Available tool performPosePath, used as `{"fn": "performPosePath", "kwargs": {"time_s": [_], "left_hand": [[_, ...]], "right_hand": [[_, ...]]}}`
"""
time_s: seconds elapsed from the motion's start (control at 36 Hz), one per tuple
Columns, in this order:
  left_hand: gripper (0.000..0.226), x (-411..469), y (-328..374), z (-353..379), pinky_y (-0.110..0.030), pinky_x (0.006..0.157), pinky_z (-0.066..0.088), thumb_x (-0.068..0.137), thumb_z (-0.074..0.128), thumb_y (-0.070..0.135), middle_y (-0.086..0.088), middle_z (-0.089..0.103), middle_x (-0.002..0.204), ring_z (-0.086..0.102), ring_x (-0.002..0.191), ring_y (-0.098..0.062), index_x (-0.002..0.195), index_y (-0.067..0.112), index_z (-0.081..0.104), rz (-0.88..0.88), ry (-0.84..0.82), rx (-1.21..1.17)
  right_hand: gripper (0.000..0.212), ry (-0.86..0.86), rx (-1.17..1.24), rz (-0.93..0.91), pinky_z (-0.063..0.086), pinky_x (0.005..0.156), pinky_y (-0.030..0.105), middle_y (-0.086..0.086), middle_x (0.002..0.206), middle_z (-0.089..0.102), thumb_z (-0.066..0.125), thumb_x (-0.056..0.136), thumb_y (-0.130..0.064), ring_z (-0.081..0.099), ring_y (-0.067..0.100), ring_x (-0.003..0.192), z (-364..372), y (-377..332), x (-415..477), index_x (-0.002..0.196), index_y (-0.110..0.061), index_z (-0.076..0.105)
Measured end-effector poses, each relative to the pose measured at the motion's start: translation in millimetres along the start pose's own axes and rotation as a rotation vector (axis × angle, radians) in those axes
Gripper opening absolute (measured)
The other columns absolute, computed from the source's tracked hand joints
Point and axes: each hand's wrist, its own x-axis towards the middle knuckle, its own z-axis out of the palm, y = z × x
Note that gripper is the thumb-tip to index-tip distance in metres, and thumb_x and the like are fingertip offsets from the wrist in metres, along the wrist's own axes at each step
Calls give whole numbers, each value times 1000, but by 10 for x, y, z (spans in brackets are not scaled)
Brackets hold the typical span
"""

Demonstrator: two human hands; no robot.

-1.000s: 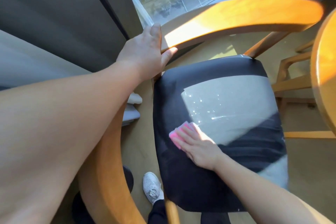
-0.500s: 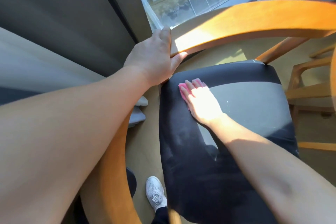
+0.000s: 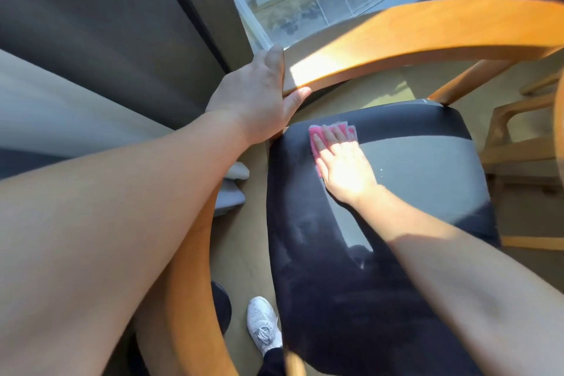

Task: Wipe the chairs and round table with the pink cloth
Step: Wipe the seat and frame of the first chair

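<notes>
Right hand (image 3: 346,165) presses pink cloth (image 3: 316,133) flat on chair seat (image 3: 427,168), fingers together. Left hand (image 3: 259,94) clamps wooden backrest (image 3: 427,30). Cloth looks soft, light; best held under the palm.

No text, label or number can be read anywhere.

Seat (image 3: 427,168) open; armrest (image 3: 412,36) beyond

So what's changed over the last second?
The right hand slid the pink cloth across the seat, from its near-left part up to the far-left corner. The left hand kept gripping the chair's wooden rail; the chair stayed put.
</notes>
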Motion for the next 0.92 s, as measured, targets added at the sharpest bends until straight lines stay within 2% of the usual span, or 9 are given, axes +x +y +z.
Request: {"fn": "performPosePath", "kwargs": {"time_s": [0.08,0.28,0.33,0.5,0.58,0.67,0.78,0.86,0.92], "left_hand": [[65,3,3,0,-41,75,43,93,39,58,-10,47,126,55,102,-33,139,14,27,-9,-7,-2],[61,1,19,2,-44,74,43,93,39,57,-12,48,121,56,98,-35,135,14,29,0,7,38],[60,4,24,-1,-45,74,44,93,39,56,-11,48,120,56,95,-34,135,15,28,26,19,56],[67,131,259,-22,-48,85,45,93,36,57,-15,46,131,53,109,-39,142,12,25,5,39,115],[71,319,451,1,-47,81,45,94,33,59,-22,50,128,54,106,-43,143,9,25,78,61,197],[74,400,487,32,-49,84,46,93,32,61,-23,50,128,54,108,-43,145,10,21,92,73,212],[73,413,476,54,-50,88,45,92,34,60,-24,46,131,51,111,-44,143,9,23,100,74,217],[72,425,477,53,-50,87,43,91,35,60,-24,46,126,48,110,-44,141,8,26,96,63,208],[73,423,471,50,-49,88,42,91,35,60,-23,46,126,47,112,-42,142,9,25,89,70,211]], "right_hand": [[51,-9,35,-2,15,115,60,17,150,39,32,102,-25,31,41,138,100,-21,-389,149,-6,36],[56,17,104,-26,17,117,56,11,158,28,39,97,-21,17,32,148,303,-88,-1461,152,-12,29],[55,41,98,-45,19,116,58,11,157,30,46,96,-16,19,33,148,326,-90,-1637,150,-9,34],[51,135,95,-56,24,113,62,13,152,39,53,95,-12,28,39,144,307,-107,-1716,145,-6,44],[61,53,27,-87,21,114,62,16,154,34,54,90,-13,25,42,144,355,-84,-1850,148,-6,37],[65,-27,2,-101,17,116,59,14,152,37,56,87,-17,29,42,141,355,-23,-1948,149,-8,36],[57,-6,14,-137,19,116,57,11,153,38,45,93,-19,33,37,141,355,55,-1925,148,-10,39],[53,92,87,-86,24,115,54,8,150,42,44,96,-14,38,34,138,335,169,-1670,148,-11,37],[55,85,58,-52,24,115,52,11,148,45,42,93,-16,43,35,135,292,272,-1384,147,-9,37]]}}
